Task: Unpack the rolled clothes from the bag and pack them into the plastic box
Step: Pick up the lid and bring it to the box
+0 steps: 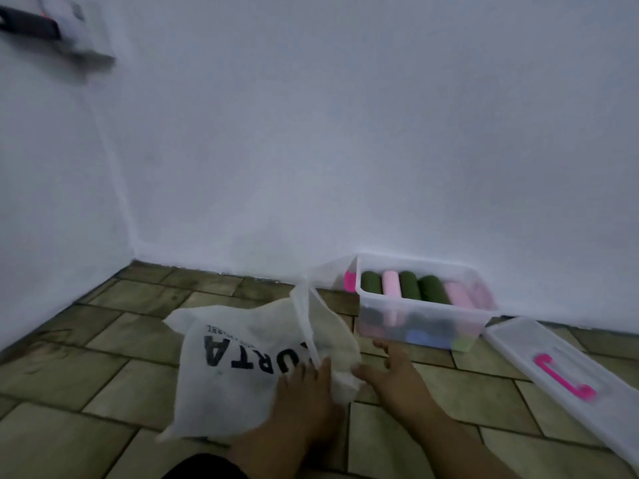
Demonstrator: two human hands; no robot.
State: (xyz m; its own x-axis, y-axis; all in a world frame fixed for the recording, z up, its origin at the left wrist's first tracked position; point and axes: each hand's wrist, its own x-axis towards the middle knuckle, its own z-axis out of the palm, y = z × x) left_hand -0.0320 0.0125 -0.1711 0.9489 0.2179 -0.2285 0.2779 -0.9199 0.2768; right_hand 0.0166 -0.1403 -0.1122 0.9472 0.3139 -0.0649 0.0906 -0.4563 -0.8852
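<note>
White bag [238, 375] reads "URTA", partly hidden

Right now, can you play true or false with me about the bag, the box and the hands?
1. The plastic box has green and pink rolled clothes in it. True.
2. The lid is closed on the box. False: it lies on the floor to the right of the box.
3. The left hand holds the white bag. True.
4. The right hand holds a rolled cloth. False: its fingers are spread and it holds nothing.
5. The bag has red letters. False: they are black.
</note>
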